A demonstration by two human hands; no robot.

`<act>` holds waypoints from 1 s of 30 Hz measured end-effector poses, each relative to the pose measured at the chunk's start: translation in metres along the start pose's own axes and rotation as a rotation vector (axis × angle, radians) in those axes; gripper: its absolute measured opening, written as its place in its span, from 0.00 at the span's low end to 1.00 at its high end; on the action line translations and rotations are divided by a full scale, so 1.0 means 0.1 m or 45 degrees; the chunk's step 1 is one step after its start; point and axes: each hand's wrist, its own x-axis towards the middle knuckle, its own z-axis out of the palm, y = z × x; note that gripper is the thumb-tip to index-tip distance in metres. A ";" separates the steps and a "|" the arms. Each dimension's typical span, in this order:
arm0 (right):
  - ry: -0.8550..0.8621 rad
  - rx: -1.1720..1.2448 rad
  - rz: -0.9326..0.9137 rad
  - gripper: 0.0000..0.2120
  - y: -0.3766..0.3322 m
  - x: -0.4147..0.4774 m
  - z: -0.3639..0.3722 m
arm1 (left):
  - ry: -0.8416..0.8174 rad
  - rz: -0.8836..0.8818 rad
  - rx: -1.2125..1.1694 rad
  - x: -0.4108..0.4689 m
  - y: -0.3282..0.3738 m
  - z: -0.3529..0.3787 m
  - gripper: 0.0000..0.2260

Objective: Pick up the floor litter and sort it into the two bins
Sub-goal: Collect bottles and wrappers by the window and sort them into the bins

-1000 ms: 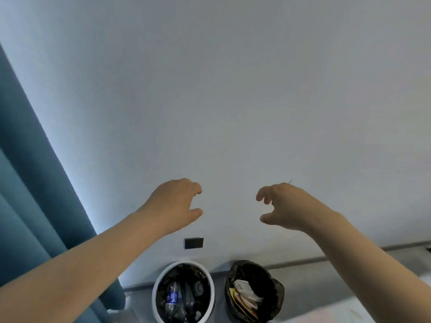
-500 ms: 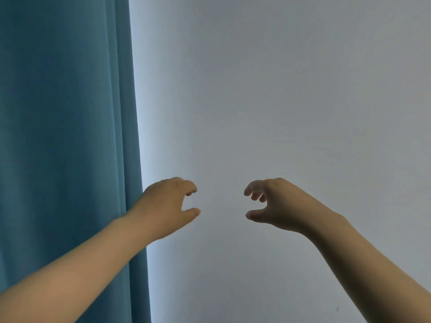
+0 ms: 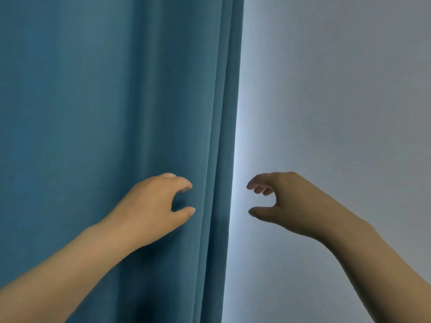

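No litter and neither bin is in view. My left hand (image 3: 155,206) is held out in front of the blue curtain, fingers loosely curled, thumb apart, holding nothing. My right hand (image 3: 282,203) is held out at the same height in front of the pale wall, also loosely curled and empty. The two hands face each other with a gap between them.
A teal-blue curtain (image 3: 105,101) fills the left half of the view. A plain pale grey wall (image 3: 338,89) fills the right half, with a bright strip of light along the curtain's edge. The floor is out of sight.
The view has swung up and to the left: the two bins at the bottom have dropped out of sight and the curtain has spread across the left half. Both hands keep their empty pose.
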 end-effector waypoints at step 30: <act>-0.097 1.012 -1.449 0.20 -4.89 -0.76 -0.27 | 0.049 -1.210 1.244 -4.02 -0.12 -3.83 0.21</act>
